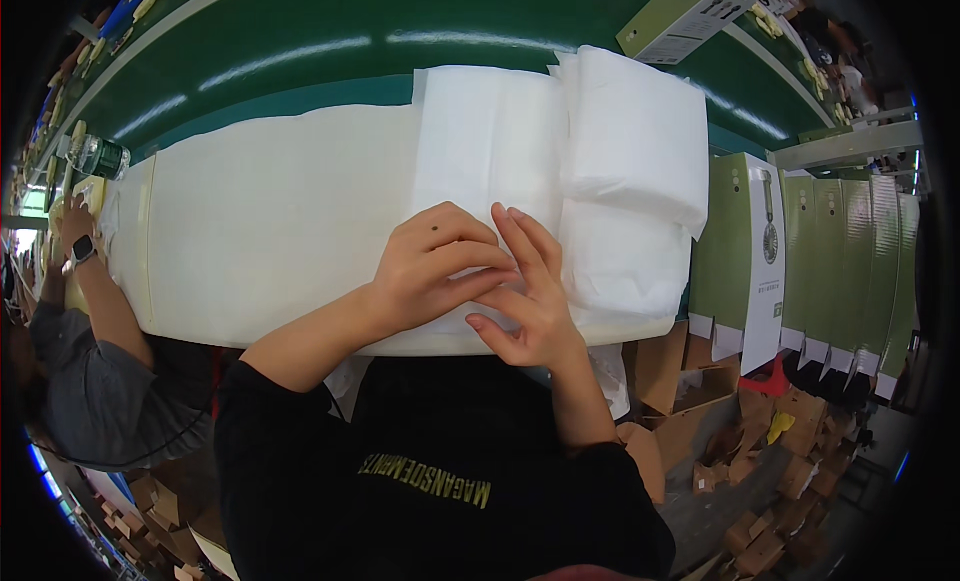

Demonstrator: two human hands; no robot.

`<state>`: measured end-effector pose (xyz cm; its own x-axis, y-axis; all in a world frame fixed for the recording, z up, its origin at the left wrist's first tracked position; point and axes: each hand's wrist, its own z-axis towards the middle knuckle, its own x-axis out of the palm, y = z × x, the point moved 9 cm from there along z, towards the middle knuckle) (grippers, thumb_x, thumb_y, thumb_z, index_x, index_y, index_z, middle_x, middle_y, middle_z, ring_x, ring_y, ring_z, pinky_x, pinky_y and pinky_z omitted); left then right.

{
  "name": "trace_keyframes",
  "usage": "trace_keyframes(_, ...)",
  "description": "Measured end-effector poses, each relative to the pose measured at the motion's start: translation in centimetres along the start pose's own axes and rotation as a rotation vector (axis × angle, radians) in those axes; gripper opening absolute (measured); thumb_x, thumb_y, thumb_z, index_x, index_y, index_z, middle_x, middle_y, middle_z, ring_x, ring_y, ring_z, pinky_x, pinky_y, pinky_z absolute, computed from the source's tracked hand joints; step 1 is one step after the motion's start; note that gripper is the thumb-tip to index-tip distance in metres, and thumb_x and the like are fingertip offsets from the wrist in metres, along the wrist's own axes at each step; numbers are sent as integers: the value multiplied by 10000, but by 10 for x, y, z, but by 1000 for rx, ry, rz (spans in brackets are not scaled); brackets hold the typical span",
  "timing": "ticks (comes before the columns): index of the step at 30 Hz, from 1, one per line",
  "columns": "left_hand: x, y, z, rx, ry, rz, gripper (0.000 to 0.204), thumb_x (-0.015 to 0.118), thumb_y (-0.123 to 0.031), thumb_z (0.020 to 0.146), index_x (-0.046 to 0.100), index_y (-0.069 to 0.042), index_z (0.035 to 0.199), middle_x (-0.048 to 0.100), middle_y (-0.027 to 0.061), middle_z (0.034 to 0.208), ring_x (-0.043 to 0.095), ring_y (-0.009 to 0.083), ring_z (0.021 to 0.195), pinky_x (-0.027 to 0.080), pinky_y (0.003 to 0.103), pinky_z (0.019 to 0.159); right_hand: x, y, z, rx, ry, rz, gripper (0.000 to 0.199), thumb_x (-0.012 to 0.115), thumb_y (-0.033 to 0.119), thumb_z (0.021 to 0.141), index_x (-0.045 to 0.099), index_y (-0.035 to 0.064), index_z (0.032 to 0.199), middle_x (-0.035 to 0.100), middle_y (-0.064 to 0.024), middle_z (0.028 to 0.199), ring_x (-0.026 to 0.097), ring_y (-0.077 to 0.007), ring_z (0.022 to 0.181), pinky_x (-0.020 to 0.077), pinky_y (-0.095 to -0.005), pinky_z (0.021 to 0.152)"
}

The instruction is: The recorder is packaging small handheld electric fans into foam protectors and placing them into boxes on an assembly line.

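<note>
Sheet stack: white foam sheets lie on the pale worktop, just before the person.
Handling: judged light, limp and easily creased; best lifted at a near edge or corner.
Left hand: fingers curled, pinching the top sheet's near edge.
Right hand: half open, fingertips pressing beside it.
Right side: green cartons.

Counts: two bare hands, left hand and right hand, meeting on one stack of white sheets. Right of the right hand: five upright green cartons. Beyond them: one lying carton. Far left: one bottle.
</note>
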<state>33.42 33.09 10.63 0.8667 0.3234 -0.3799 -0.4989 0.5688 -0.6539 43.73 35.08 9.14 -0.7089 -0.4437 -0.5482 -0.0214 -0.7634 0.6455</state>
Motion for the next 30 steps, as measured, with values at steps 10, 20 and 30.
trace_keyframes(10, 1, 1, -2, 21, -24, 66, 293, 783, 3, 570, 681, -68, 835, 608, 34, 792, 575, 183, 723, 458, 276, 579, 11, -4, 0, 31, 92, 10, 249, 737, 201, 654, 697, 17, 818, 243, -302, 1468, 245, -453, 1340, 262, -477, 1066)
trace_keyframes(20, 4, 2, -3, 20, 0, 74, 247, 745, -23, 605, 676, -73, 837, 618, 20, 786, 570, 181, 668, 461, 279, 567, 8, -3, 4, 42, 80, 1, 253, 766, 176, 628, 680, 40, 822, 261, -263, 1473, 281, -434, 1328, 334, -459, 1035)
trace_keyframes(30, 1, 0, -1, 26, -47, 59, 248, 739, -14, 609, 676, -69, 842, 620, 25, 789, 574, 182, 668, 463, 276, 563, 8, -2, 3, 30, 70, 13, 246, 767, 182, 633, 682, 40, 816, 288, -249, 1465, 286, -425, 1326, 338, -454, 1034)
